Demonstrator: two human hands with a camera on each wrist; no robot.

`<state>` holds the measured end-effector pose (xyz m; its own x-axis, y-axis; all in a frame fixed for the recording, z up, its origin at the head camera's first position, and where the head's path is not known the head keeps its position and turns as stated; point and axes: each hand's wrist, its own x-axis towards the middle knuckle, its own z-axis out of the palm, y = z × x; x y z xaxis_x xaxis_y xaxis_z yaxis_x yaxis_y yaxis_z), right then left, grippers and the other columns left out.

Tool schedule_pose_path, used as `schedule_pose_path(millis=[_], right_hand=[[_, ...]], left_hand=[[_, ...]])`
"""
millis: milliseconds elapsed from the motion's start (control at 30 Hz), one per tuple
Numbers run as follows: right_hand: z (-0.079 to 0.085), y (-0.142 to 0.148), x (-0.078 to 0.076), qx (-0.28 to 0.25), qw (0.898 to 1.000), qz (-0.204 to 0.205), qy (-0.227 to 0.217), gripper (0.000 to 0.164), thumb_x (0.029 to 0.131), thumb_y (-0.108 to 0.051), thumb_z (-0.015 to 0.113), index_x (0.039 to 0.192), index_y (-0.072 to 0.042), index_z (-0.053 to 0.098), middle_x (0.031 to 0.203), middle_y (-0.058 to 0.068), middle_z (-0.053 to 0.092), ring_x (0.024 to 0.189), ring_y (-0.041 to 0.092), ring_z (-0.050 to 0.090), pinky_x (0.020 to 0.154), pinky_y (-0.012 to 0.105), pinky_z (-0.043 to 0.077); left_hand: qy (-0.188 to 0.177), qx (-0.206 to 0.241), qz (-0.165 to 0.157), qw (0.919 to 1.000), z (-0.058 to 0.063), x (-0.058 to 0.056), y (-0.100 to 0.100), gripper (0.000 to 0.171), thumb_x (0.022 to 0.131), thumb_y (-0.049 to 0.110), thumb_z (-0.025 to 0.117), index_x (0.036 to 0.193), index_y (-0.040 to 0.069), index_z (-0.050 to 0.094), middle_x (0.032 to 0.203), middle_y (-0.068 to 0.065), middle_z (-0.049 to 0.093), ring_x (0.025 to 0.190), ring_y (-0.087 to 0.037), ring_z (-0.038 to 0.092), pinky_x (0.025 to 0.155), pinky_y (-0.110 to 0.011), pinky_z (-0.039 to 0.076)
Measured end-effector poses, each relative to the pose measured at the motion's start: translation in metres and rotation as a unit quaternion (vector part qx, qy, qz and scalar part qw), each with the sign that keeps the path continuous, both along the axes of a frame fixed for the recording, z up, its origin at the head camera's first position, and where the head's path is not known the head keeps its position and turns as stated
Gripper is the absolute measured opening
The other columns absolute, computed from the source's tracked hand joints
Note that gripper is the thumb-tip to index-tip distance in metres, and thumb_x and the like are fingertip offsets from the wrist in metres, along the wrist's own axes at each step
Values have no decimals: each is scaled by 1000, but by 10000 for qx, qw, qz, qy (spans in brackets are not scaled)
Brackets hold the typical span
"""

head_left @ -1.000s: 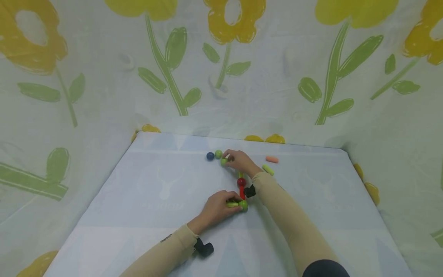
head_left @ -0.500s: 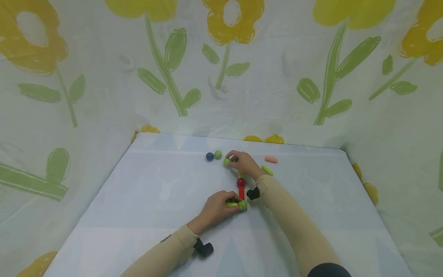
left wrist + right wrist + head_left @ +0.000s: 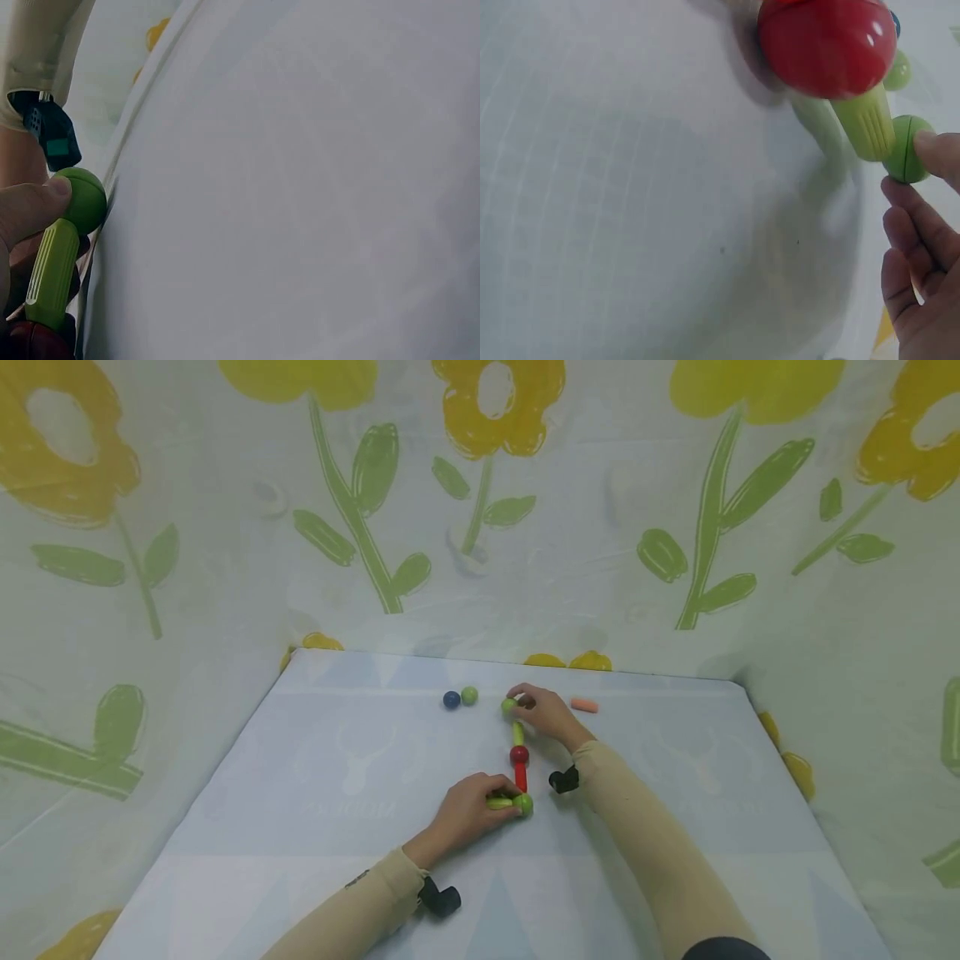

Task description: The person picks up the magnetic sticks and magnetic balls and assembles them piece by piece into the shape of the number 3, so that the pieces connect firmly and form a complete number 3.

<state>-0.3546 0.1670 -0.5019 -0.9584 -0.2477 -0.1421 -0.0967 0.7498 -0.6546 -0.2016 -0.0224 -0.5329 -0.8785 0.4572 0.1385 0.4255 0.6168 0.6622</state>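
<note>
My left hand (image 3: 471,810) holds a green ball (image 3: 523,804) with a yellow-green ribbed rod (image 3: 498,803) joined to it. In the left wrist view its thumb presses the green ball (image 3: 84,201), and a dark red ball (image 3: 36,343) sits at the rod's lower end. From the held ball a red rod (image 3: 521,777) runs up to a red ball (image 3: 519,755), which bears another yellow-green rod (image 3: 517,733). My right hand (image 3: 549,714) pinches a second green ball (image 3: 907,150) close by that rod's free end; whether they touch I cannot tell.
A dark blue ball (image 3: 452,700) and a loose green ball (image 3: 469,696) lie side by side at the back of the white table (image 3: 360,893). An orange rod (image 3: 584,704) lies beyond my right hand. Flower-printed cloth (image 3: 570,543) surrounds the table.
My right hand has moved right with its green ball, up to the far end of the upright yellow-green rod. It now hides a loose yellow-green rod. My left hand has stayed in place.
</note>
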Motion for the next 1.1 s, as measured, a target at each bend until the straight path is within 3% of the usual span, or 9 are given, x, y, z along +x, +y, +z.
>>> schedule_pose_path(millis=[567, 1100], right_hand=[[-4, 14, 3, 25, 9989, 85, -468, 27, 94, -32, 65, 121, -32, 62, 121, 5, 65, 108, 24, 59, 96, 44, 50], [-2, 15, 12, 127, 9997, 164, -138, 28, 96, -33, 62, 124, -31, 61, 118, 5, 65, 105, 22, 58, 90, 39, 50]], left_hand=[[102, 30, -9, 9999, -2, -1, 0, 21, 84, 41, 75, 103, 34, 71, 94, 18, 68, 81, -2, 53, 76, -21, 45], [-55, 74, 18, 10000, -1, 0, 0, 20, 85, 39, 75, 103, 33, 70, 93, 19, 67, 79, -2, 52, 73, -19, 44]])
